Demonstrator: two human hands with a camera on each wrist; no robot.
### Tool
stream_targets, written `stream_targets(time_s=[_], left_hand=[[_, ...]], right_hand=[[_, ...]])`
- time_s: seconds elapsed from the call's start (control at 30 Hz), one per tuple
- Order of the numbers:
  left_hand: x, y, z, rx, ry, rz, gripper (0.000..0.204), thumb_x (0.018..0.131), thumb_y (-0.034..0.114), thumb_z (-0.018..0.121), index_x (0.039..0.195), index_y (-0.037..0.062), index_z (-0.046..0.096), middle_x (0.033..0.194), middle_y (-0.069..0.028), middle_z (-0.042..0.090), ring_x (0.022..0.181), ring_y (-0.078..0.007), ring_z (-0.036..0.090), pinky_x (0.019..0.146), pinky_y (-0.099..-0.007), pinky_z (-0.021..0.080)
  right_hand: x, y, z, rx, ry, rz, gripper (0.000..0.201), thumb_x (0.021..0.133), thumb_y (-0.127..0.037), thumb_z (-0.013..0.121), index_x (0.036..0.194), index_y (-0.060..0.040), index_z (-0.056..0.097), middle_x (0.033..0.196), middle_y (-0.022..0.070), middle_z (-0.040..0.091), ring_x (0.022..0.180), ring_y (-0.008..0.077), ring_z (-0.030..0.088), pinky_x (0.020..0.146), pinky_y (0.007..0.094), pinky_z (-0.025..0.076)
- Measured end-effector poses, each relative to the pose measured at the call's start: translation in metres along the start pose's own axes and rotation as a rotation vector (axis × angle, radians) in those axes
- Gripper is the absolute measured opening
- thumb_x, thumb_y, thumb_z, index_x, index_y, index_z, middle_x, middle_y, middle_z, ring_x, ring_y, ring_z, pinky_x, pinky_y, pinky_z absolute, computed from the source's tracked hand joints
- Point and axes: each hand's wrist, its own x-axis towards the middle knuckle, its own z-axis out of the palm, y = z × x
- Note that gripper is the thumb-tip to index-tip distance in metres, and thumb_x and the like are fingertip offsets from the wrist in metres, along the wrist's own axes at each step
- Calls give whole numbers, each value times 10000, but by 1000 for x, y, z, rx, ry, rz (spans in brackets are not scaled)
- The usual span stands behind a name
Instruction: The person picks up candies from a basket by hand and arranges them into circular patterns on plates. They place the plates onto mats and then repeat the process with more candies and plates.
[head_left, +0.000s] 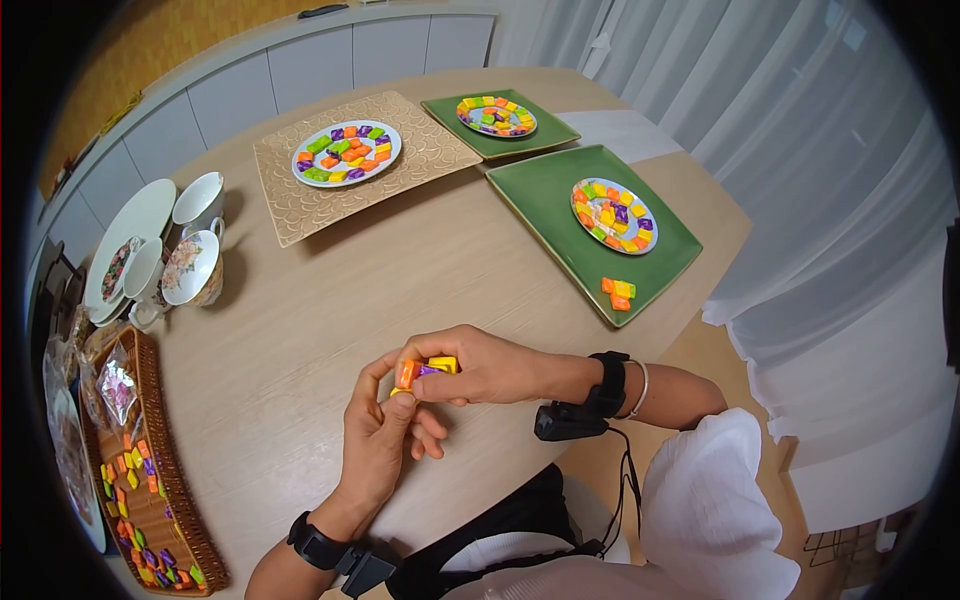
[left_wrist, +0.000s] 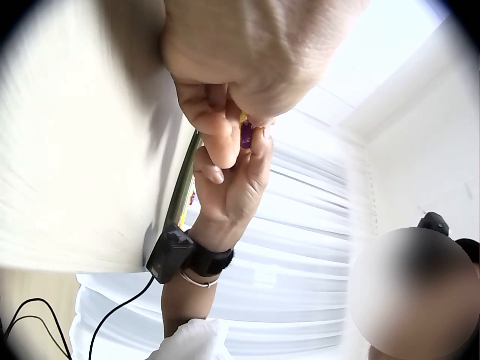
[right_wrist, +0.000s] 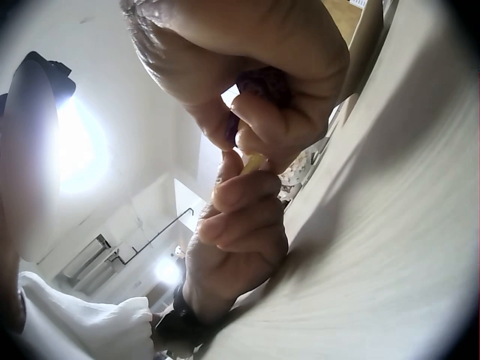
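Note:
Over the near part of the table, my two hands meet. My right hand (head_left: 485,365) grips several small wrapped candies: an orange candy (head_left: 408,373), a purple candy (head_left: 429,369) and a yellow one (head_left: 445,363) show between its fingers and thumb. Just below them, the thumb and forefinger of my left hand (head_left: 372,440) pinch another yellow candy (right_wrist: 255,163), its end showing in the right wrist view. Fingertips of both hands are right beside each other. In the left wrist view, a bit of purple wrapper (left_wrist: 246,136) peeks out; the fingers hide the rest.
A wicker basket (head_left: 180,500) of loose candies stands at the left, near cups (head_left: 192,268) and plates (head_left: 150,208). Candy-ringed plates rest on a beige tray (head_left: 280,215), a far green tray (head_left: 555,130) and a nearer green tray (head_left: 540,205), whose corner bears loose candies (head_left: 619,293).

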Motion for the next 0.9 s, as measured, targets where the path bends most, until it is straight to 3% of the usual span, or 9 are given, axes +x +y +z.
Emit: stream_targets(time_s=[0.13,0.23,0.37,0.47,0.53,0.63,0.73,0.77,0.9], left_hand=[[0,-3,2,-21,-62,35,496,985,429,446,1294,48,372,689,-98,641,503,-132,605,438,-189,430],[-2,0,-2,-14,-101,-43,423,1006,366,436,1256,25,439,725,-89,647,575,-121,624,506,-196,438],[-2,4,0,81,-107,-81,363,1022,338,402,1162,24,520,727,-76,648,578,-107,615,514,-196,433],[-1,3,1,86,-113,-79,352,1031,322,379,1122,24,543,720,-74,646,573,-106,611,514,-197,431],[-1,2,1,79,-110,-67,357,1034,320,369,1101,22,553,715,-74,645,568,-106,608,512,-198,431],[0,2,2,87,-108,-69,367,1037,320,353,1083,19,557,706,-74,642,565,-109,606,511,-203,433],[0,4,2,104,-89,-88,373,1039,320,342,1074,19,559,701,-76,641,562,-113,606,511,-206,434],[0,4,2,105,-87,-84,374,1040,319,339,1072,19,560,701,-77,642,561,-114,607,511,-206,434],[0,4,3,111,-82,-77,376,1042,313,330,1063,20,565,701,-81,644,557,-115,608,510,-208,435]], right_hand=[[-13,-14,-7,28,-52,104,242,888,-244,626,1018,-42,609,769,-8,551,549,41,445,469,196,332],[-41,-41,-25,-50,99,70,217,885,-232,628,1013,-58,611,722,-26,525,541,33,438,460,194,319],[-104,-75,-90,-170,480,-198,175,895,-210,588,1014,-82,590,674,-44,470,527,18,384,440,180,275],[-148,-84,-153,-371,927,-159,176,901,-217,574,997,-72,604,630,-57,440,523,27,385,452,183,274],[-175,-72,-193,-651,1142,37,181,882,-226,597,939,-59,639,648,-38,505,533,40,427,462,197,312],[-215,-29,-253,-839,1215,285,195,852,-220,620,915,-43,674,714,-1,604,596,63,509,522,228,394],[-225,-2,-268,-875,1227,382,222,821,-219,635,934,-36,688,786,46,668,695,118,593,634,275,467],[-226,9,-276,-932,1215,396,250,801,-221,638,972,-47,694,814,81,687,751,173,632,712,304,487],[-220,27,-282,-1012,1198,405,211,821,-194,630,939,-28,686,764,26,657,689,111,585,651,263,469]])
